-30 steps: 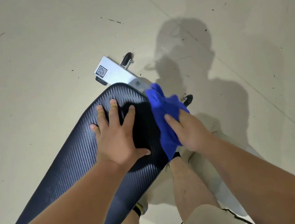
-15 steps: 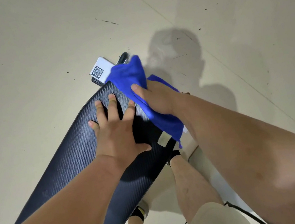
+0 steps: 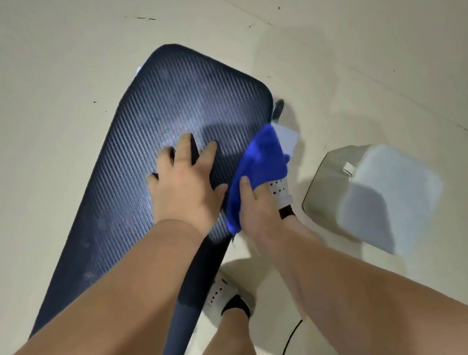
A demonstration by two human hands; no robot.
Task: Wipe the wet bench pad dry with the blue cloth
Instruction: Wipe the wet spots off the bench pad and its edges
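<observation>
Down the middle, running from 7 o'clock up to 12: dark ribbed pad (image 3: 172,119) over a pale floor (image 3: 23,89). Got the left hand (image 3: 187,185) planted flat on it near centre, fingers straight and spread, pointing to 12, thumb stuck out toward 3. Just pressing, not gripping anything. Right at 3 o'clock of that thumb, right hand (image 3: 255,208) pinching the blue cloth (image 3: 258,163), thumb on top, other fingers lost in the folds. Holding it against the pad's right edge, with the loose end bunched up toward 1 o'clock. Both forearms coming in from the bottom corners.

Compared with half a second back: cloth hand dropped from the pad's far end at 12 down to the right edge beside the left thumb. Left hand same spot, same spread. Tagged metal plate past the far end gone from view, pad's rounded end showing whole instead. Blurry grey-white block (image 3: 386,197) now on the floor at 3 o'clock, plus a white shoe (image 3: 280,192) peeking out just under the cloth.
</observation>
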